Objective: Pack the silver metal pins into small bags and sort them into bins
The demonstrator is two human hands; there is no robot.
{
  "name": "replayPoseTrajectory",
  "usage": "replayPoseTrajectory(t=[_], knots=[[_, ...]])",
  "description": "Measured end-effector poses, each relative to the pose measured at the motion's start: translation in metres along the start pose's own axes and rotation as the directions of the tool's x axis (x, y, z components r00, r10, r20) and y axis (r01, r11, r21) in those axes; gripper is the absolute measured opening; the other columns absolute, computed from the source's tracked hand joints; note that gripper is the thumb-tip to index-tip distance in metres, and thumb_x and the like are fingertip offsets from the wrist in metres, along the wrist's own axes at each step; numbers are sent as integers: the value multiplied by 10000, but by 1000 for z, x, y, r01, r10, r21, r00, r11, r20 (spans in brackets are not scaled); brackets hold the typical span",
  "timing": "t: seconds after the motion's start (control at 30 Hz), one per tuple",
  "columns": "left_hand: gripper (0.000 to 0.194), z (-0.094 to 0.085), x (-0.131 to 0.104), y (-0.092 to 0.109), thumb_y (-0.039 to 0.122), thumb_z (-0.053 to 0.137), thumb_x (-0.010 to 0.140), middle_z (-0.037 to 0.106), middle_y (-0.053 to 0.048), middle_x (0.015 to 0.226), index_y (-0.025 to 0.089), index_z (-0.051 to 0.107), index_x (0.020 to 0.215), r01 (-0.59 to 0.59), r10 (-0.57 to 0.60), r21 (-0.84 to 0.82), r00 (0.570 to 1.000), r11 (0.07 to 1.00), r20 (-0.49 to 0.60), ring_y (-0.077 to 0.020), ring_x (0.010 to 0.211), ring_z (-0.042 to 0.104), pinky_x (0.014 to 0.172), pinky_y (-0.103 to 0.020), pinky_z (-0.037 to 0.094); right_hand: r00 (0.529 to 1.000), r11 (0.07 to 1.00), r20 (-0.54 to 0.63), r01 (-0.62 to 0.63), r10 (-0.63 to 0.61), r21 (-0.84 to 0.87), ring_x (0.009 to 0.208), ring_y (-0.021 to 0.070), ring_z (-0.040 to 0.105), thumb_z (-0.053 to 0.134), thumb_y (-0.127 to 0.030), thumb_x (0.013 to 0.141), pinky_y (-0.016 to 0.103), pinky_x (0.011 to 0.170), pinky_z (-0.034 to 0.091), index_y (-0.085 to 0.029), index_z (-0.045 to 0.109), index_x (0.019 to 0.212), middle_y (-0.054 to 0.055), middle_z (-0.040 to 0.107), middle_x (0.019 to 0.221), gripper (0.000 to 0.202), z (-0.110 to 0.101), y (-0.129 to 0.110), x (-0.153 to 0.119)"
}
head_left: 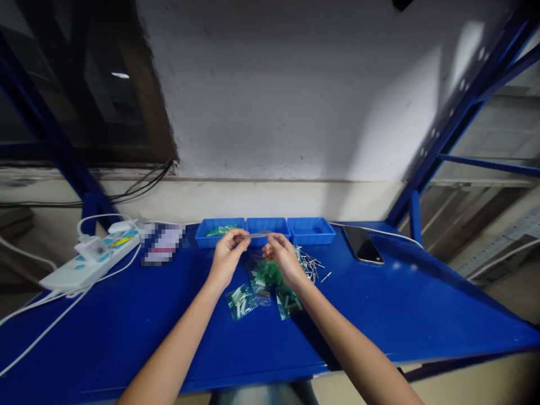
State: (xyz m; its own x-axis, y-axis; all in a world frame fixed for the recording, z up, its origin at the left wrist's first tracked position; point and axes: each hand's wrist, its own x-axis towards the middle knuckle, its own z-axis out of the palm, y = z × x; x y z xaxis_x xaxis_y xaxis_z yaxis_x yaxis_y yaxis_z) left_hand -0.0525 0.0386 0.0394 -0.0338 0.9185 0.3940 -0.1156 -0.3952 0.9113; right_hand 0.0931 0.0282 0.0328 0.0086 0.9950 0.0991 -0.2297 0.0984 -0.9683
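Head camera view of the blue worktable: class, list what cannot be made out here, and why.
- Thin clear strip pinched between left hand and right hand: too small to identify.
- Flat white item beside the white power strip: blurred out.
- Green parts in the left blue plastic tray: too small, partly behind the left hand.
- Small clear bags: contents too small.
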Motion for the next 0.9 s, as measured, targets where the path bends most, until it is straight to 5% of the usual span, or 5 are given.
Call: replayPoseTrajectory(t=[0.13, 0.3, 0.5, 0.67, 0.9], knots=[[34, 2, -1, 2, 169, 606, 722, 571, -6, 834, 173, 594, 754, -172, 170, 74, 985, 982, 30, -136, 828, 561, 758, -236, 436, 958, 969, 250, -186, 141, 164, 542, 125, 550, 610, -514, 721, 237, 525, 411, -165, 560, 784, 19, 594, 640, 359, 2, -4, -2], [159, -1, -2, -6, 178, 499, 797, 584, -49, 946, 184, 624, 895, -226, 201, 295, 973, 928, 114, -168, 889, 577, 743, -269, 477, 985, 984, 21, 175, -174, -43, 529, 108, 511, 642, -382, 724, 237, 537, 406, -167, 582, 767, -10, 568, 621, 228, 1, -7, -7], [343, -15, 0, -32, 111, 522, 741, 563, -63, 1131, 225, 622, 1048, -344, 117, 642, 922, 685, 370, -222, 1043, 526, 898, -370, 444, 528, 414, -124, 475, -840, -776, 737, 166, 542, 472, -261, 861, 312, 741, 428, -171, 618, 912, 67, 611, 817, 179, -31, -26, 14], [173, -21, -2, -44, 180, 538, 789, 640, -38, 927, 238, 673, 880, -336, 43, 777, 927, 532, 372, -209, 895, 581, 807, -339, 465, 754, 153, 89, 245, -650, -957, 914, 253, 517, 518, -252, 823, 366, 795, 410, -176, 629, 1062, 134, 594, 982, 275, -42, -3, 29], [157, -17, -1, -15, 230, 505, 839, 613, -20, 789, 206, 654, 882, -320, 342, 774, 929, 546, 143, -137, 684, 570, 658, -242, 443, 916, 527, 95, 307, -389, -792, 582, 158, 545, 373, -456, 892, 256, 588, 382, -189, 647, 808, 21, 608, 622, 392, -14, 7, 0]])
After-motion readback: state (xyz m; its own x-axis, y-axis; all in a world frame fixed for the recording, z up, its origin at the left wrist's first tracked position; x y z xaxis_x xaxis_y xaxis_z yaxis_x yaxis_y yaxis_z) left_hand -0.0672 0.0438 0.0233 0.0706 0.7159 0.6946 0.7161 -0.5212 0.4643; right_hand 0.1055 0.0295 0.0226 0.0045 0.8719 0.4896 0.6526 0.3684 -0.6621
